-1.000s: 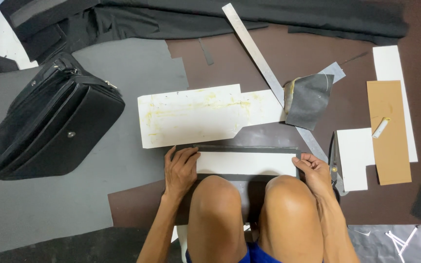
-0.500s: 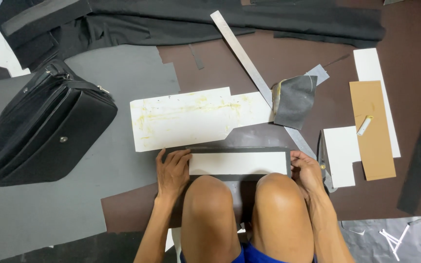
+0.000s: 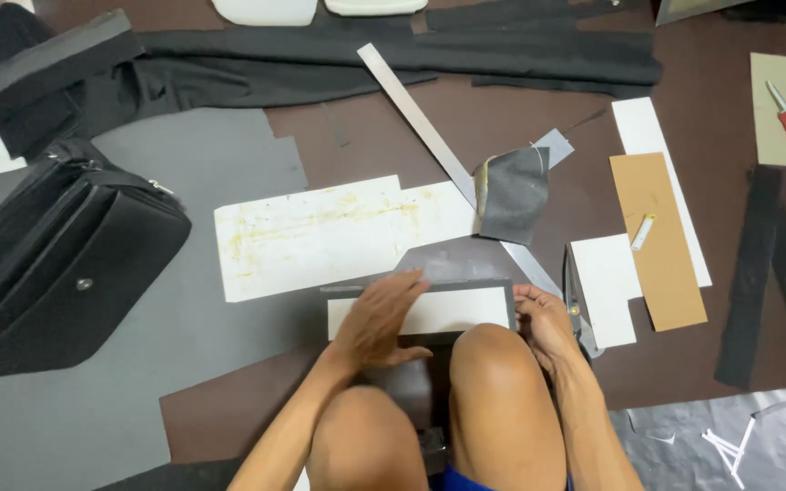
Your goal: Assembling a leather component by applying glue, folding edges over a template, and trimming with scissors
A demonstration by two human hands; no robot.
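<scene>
1. Left hand [image 3: 382,318]: fingers spread and laid flat, palm down, on the white rectangular card panel edged in grey material [image 3: 452,309]; nothing is gripped.
2. Right hand [image 3: 543,320]: fingers curled at the panel's right end, the tips touching its edge; whether they pinch the edge cannot be told.
3. The panel lies flat on the floor just in front of the person's bare knees [image 3: 493,364], its long side running left to right between the two hands.
4. Just right of the right hand lie dark-handled scissors [image 3: 576,305], beside a notched white card piece [image 3: 607,277].
5. Just beyond the panel lies a large white card sheet stained yellow [image 3: 320,236], its lower edge near the panel's upper edge.
6. A long grey metal ruler [image 3: 420,123] runs diagonally from upper left to lower right; a folded dark grey fabric piece [image 3: 513,195] lies over it.
7. Further right: a tan rectangular cardboard strip [image 3: 661,255] carrying a small white and yellow object [image 3: 642,232].
8. Far left: a black zippered bag [image 3: 47,264] on a grey sheet [image 3: 184,364].
9. Far edge: black fabric [image 3: 366,64] laid across the brown floor covering [image 3: 684,364].
</scene>
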